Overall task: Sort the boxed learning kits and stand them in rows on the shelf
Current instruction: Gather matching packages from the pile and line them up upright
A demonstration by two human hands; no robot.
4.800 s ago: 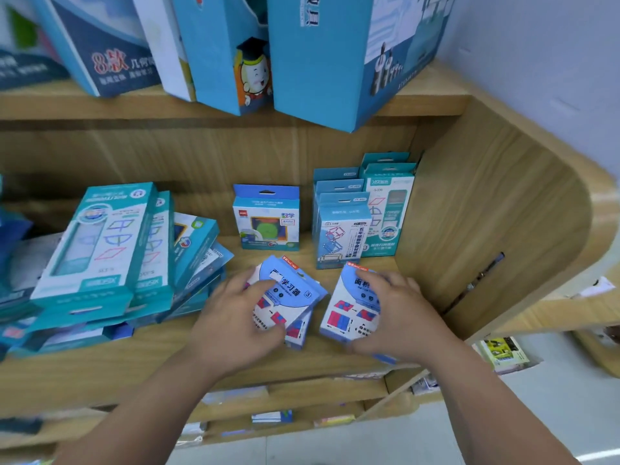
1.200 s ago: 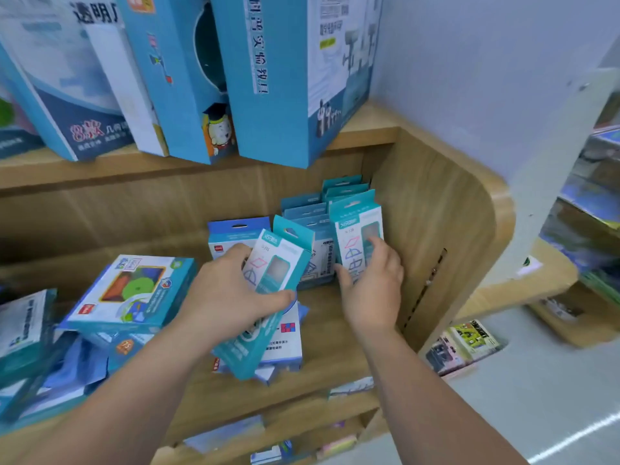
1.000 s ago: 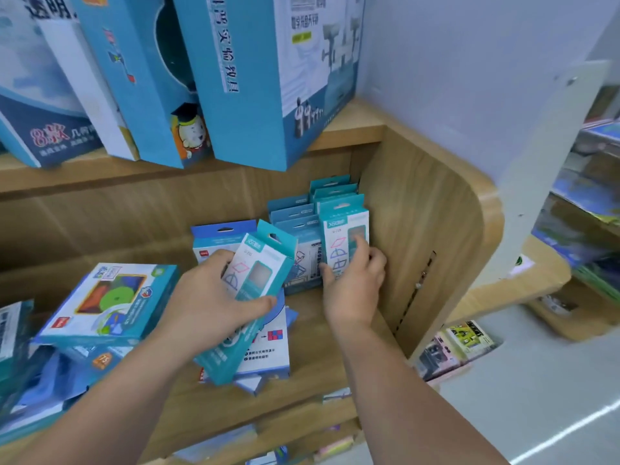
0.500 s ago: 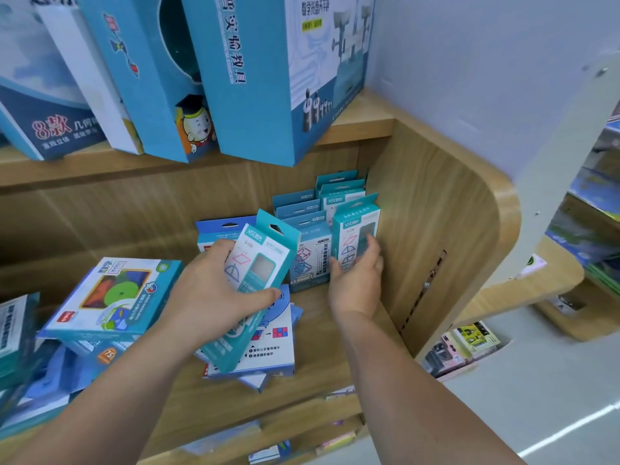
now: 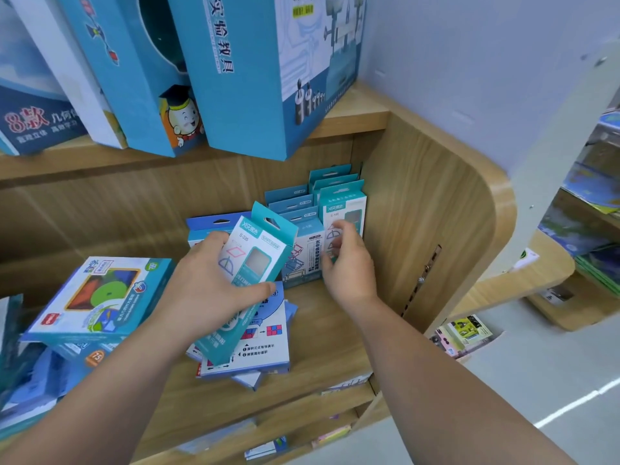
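While a tilted teal cardboard kit box [image 5: 258, 260] is gripped by the left hand [image 5: 208, 286], the right hand [image 5: 349, 266] is curled, grip unclear, at the standing teal row [image 5: 342, 203] at 1 o'clock. That row could be toppled if nudged during insertion.

tilted kit box [image 5: 255, 263]: teal, white front, pink rhombus and blue arc outlines | shapes box [image 5: 100, 297], shelf left edge: teal-blue, orange and green shapes | shelf [image 5: 335, 333]: tan wood grain | tall carton [image 5: 255, 82]: blue, white

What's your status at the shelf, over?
Left hand grips tilted teal box. Right hand at front standing box, grip unclear. Flat boxes lie under the left hand.
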